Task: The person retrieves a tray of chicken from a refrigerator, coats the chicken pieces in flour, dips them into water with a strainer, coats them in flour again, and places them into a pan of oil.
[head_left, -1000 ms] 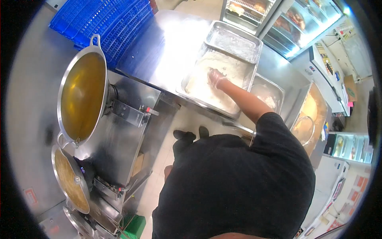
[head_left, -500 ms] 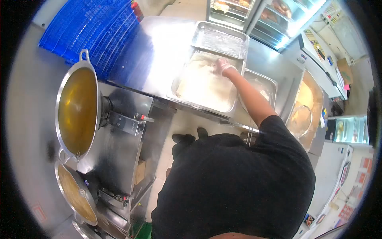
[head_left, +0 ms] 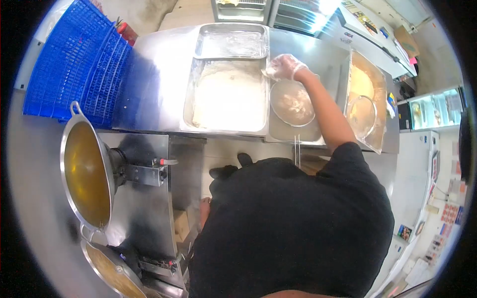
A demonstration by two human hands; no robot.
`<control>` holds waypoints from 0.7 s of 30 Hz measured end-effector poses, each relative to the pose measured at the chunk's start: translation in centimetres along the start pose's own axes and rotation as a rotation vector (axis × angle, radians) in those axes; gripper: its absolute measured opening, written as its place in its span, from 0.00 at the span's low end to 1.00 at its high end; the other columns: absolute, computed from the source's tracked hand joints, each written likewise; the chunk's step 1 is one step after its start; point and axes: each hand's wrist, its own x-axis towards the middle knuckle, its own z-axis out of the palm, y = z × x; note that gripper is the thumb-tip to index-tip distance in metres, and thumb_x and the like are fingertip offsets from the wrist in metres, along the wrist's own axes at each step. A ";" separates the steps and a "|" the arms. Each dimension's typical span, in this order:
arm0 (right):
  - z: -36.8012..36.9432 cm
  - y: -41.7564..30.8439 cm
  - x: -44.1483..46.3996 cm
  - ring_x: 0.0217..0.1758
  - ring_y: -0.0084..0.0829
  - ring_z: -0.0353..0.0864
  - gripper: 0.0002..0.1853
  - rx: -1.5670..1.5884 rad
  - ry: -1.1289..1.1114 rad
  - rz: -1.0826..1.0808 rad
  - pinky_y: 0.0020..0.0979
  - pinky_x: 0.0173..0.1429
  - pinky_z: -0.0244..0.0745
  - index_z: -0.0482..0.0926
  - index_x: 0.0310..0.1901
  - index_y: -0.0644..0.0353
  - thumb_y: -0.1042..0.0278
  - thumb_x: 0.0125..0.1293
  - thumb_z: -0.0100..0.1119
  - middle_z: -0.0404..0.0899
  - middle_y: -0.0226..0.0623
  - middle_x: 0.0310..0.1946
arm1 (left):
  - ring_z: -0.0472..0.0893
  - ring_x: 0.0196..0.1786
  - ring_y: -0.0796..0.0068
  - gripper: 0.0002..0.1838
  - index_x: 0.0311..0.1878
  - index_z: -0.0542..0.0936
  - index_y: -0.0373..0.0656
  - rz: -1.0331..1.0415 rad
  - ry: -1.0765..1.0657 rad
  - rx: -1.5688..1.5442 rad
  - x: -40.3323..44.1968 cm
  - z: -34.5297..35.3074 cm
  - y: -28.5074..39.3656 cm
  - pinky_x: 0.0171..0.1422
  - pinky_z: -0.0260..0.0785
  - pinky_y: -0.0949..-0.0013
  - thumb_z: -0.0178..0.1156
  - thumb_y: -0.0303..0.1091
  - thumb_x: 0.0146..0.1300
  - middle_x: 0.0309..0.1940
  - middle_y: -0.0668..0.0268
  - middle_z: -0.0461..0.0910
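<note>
**Right hand out of the powder, now by the sieve**

Your gloved right hand [head_left: 285, 68] has left the white powder [head_left: 229, 94]; half a second ago it was down in the far right part of it; now it's off to the right, above the far side of the round sieve [head_left: 281, 112]; my read: your work has shifted from powder to sieve side.

Fingers look bunched; something pale shows at their tips, could be a piece or loose glove film; can't tell if you're holding anything, or touching the sieve rim.

Powder sits in the long steel tray [head_left: 223, 133], left of the sieve; shallow tray [head_left: 231, 42] at its far end; sieve has pale shreds in it, handle toward you.

Left hand [head_left: 205, 207] is down by your side, mostly hidden by your shirt; can't tell its grip.

Around you: breading tray [head_left: 380, 107] to the right on the table [head_left: 161, 64]; blue baskets [head_left: 69, 64] far left; wok of amber liquid [head_left: 87, 169] near left.
</note>
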 end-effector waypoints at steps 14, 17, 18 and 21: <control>3.4 -0.7 0.5 0.47 0.48 0.84 0.14 0.108 0.011 -0.254 0.41 0.53 0.78 0.84 0.49 0.55 0.63 0.65 0.60 0.84 0.48 0.48 | 0.82 0.43 0.69 0.13 0.44 0.83 0.36 -0.380 -0.071 -0.036 -4.2 -0.3 3.6 0.42 0.74 0.64 0.55 0.32 0.64 0.32 0.59 0.83; 5.7 -9.1 3.0 0.50 0.50 0.82 0.18 -0.069 -0.208 -0.232 0.43 0.58 0.76 0.82 0.49 0.61 0.56 0.67 0.59 0.83 0.48 0.48 | 0.83 0.44 0.67 0.13 0.43 0.82 0.33 -0.316 -0.055 -0.170 -3.9 0.2 0.9 0.41 0.76 0.66 0.55 0.32 0.63 0.37 0.56 0.82; 7.1 -11.6 4.3 0.51 0.52 0.82 0.18 -0.156 -0.293 -0.181 0.44 0.59 0.75 0.81 0.50 0.60 0.54 0.67 0.58 0.83 0.50 0.49 | 0.83 0.44 0.66 0.14 0.44 0.82 0.32 -0.240 -0.052 -0.214 -3.7 0.6 -0.6 0.42 0.76 0.66 0.56 0.33 0.63 0.39 0.55 0.82; 17.3 -10.5 11.3 0.56 0.52 0.79 0.20 -0.198 -0.280 -0.162 0.45 0.63 0.73 0.80 0.51 0.59 0.52 0.68 0.56 0.81 0.52 0.52 | 0.84 0.46 0.63 0.17 0.47 0.81 0.29 -0.079 -0.061 -0.206 -4.9 0.7 -2.9 0.45 0.78 0.63 0.57 0.35 0.62 0.45 0.52 0.81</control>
